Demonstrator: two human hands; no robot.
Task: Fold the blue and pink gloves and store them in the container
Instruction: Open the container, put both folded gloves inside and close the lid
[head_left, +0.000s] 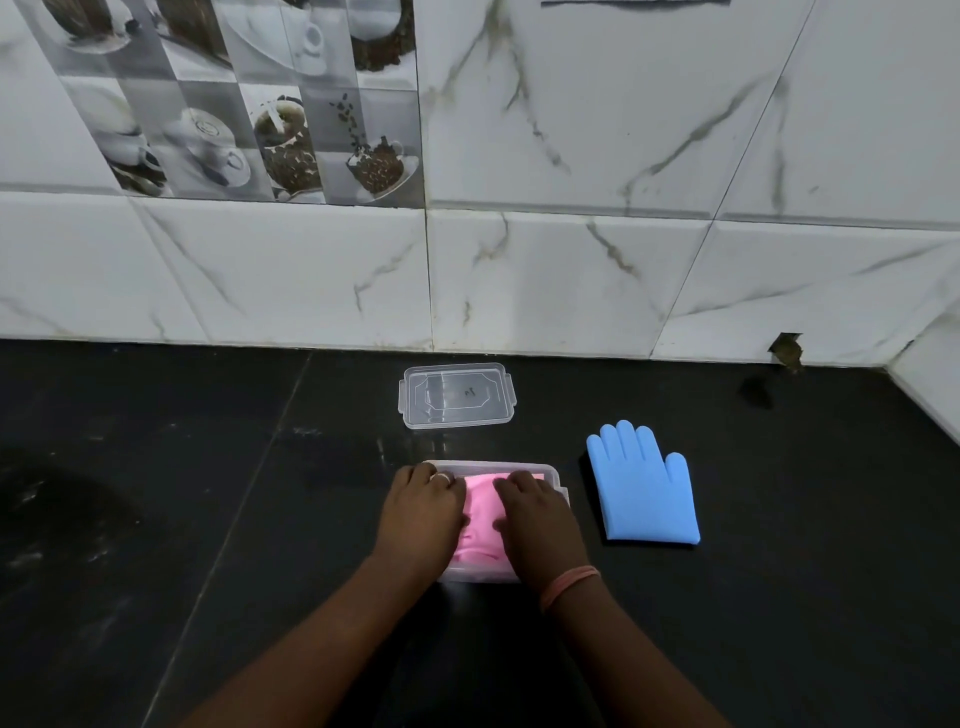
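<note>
A folded pink glove (480, 525) lies inside a clear plastic container (555, 475) on the black counter. My left hand (422, 514) and my right hand (535, 525) both rest palm down on the pink glove, fingers spread, pressing it into the container. The hands hide most of the container's sides. A blue glove (644, 493) lies flat and unfolded on the counter just right of the container, fingers pointing to the wall.
The container's clear lid (457, 396) lies on the counter behind the container, near the tiled wall (519, 270). A wall corner stands at the far right, with a small hole (787, 351) at the base of the tiles.
</note>
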